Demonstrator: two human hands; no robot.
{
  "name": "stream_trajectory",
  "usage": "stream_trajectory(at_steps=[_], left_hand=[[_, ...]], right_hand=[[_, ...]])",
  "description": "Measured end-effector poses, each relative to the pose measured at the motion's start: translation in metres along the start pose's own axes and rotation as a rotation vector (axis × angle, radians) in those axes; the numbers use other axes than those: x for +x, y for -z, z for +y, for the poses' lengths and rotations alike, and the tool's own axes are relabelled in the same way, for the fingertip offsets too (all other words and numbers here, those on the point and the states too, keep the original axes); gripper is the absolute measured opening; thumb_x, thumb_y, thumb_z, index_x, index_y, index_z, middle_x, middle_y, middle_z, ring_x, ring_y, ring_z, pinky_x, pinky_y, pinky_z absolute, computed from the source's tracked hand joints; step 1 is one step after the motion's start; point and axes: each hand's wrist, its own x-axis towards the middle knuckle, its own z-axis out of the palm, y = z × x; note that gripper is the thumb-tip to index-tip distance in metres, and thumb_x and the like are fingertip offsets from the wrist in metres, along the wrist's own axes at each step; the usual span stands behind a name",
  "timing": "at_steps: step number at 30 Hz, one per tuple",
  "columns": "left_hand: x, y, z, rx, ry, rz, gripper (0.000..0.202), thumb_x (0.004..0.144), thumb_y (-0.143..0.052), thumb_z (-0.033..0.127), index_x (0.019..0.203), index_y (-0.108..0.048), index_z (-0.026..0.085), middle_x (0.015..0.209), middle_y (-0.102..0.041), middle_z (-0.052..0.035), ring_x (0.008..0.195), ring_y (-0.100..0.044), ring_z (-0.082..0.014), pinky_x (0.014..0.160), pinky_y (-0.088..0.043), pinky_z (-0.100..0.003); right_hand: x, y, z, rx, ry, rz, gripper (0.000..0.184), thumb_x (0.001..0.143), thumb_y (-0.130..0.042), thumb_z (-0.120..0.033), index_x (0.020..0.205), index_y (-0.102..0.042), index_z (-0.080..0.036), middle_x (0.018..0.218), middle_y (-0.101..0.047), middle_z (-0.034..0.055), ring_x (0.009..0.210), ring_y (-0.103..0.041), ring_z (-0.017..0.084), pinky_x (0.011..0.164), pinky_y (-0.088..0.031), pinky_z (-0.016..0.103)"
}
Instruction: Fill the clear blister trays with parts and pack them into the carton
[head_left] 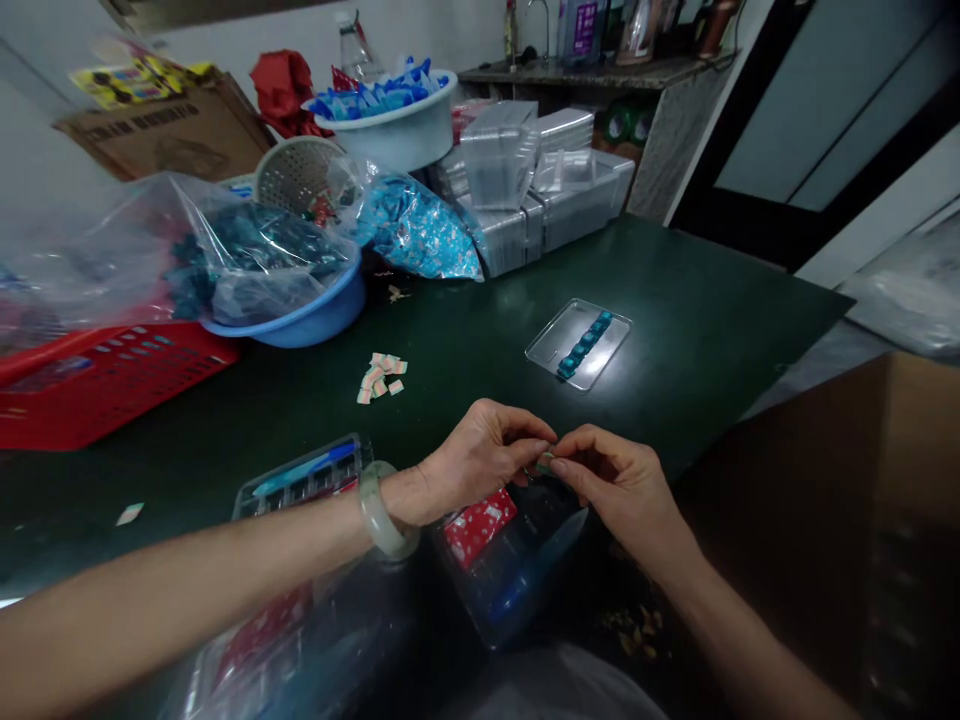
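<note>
My left hand (487,455), with a pale green bangle (377,510) on its wrist, and my right hand (619,470) meet fingertip to fingertip. Both pinch a small green-edged paper piece (545,462), mostly covered by the fingers. Just below them lies a clear plastic box (487,610) with a red patterned packet (480,525) and something blue inside. Under my left forearm is another clear compartment tray (360,450) holding a blue pen-like item (304,470). Beyond my left hand, several small pink-and-green paper pieces (379,378) lie in a loose pile.
A clear lid-like tray (544,345) with a teal strip (585,345) lies farther back on the green table (705,290). Behind are a red basket (97,390), a blue basin (300,325), a white basin (397,135) and stacked clear boxes (499,150). A cardboard box (817,510) stands at right.
</note>
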Motion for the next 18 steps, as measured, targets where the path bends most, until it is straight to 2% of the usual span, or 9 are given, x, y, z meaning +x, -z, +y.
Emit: stream_trajectory(at_steps=[6,10,12,14,16,18], left_hand=[[-0.004,0.001,-0.006,0.06,-0.112,0.004,0.018,0.08,-0.051,0.011,0.092,-0.066,0.012,0.069,-0.061,0.0,0.055,-0.049,-0.0075,0.05,-0.04,-0.02],[-0.002,0.002,-0.001,-0.091,-0.044,0.055,0.02,0.079,-0.054,0.013,0.099,-0.06,0.01,0.066,-0.059,0.0005,0.053,-0.052,-0.0087,0.051,-0.045,-0.022],[0.001,0.004,-0.003,-0.08,-0.023,0.086,0.02,0.081,-0.053,0.016,0.1,-0.059,0.01,0.066,-0.059,0.0002,0.053,-0.053,-0.0097,0.052,-0.046,-0.023],[0.004,0.005,-0.01,0.113,-0.101,0.126,0.017,0.081,-0.052,0.017,0.093,-0.063,0.011,0.071,-0.059,-0.0021,0.06,-0.054,-0.0114,0.058,-0.046,-0.025],[0.007,0.006,-0.022,0.473,-0.225,0.134,0.014,0.08,-0.053,0.018,0.081,-0.066,0.014,0.078,-0.059,-0.0051,0.072,-0.054,-0.0154,0.064,-0.045,-0.028],[0.009,0.003,-0.032,0.84,-0.284,0.097,0.017,0.08,-0.053,0.021,0.072,-0.068,0.016,0.082,-0.058,-0.0077,0.08,-0.051,-0.0201,0.063,-0.041,-0.03]], right_hand=[[0.003,-0.005,0.004,-0.055,0.024,0.032,0.017,0.075,-0.064,-0.034,0.081,-0.059,-0.019,0.07,-0.06,-0.0013,0.058,-0.053,0.01,0.051,-0.042,0.022],[0.006,-0.005,-0.002,-0.072,0.067,0.062,0.015,0.077,-0.062,-0.033,0.08,-0.06,-0.018,0.071,-0.061,-0.0001,0.062,-0.055,0.012,0.055,-0.043,0.023],[0.007,-0.003,-0.005,-0.083,0.075,0.097,0.015,0.077,-0.062,-0.033,0.077,-0.06,-0.018,0.07,-0.06,-0.0001,0.062,-0.054,0.012,0.055,-0.042,0.023],[0.007,0.0,-0.005,-0.086,0.068,0.126,0.016,0.077,-0.062,-0.033,0.076,-0.06,-0.018,0.069,-0.06,-0.0003,0.061,-0.054,0.011,0.055,-0.042,0.023],[0.007,0.003,-0.002,-0.072,0.04,0.138,0.017,0.076,-0.063,-0.034,0.076,-0.06,-0.017,0.069,-0.06,-0.0003,0.061,-0.053,0.011,0.054,-0.041,0.022],[0.007,0.006,0.003,-0.052,0.006,0.145,0.017,0.075,-0.064,-0.034,0.076,-0.061,-0.017,0.068,-0.059,-0.0007,0.06,-0.052,0.01,0.054,-0.04,0.022]])
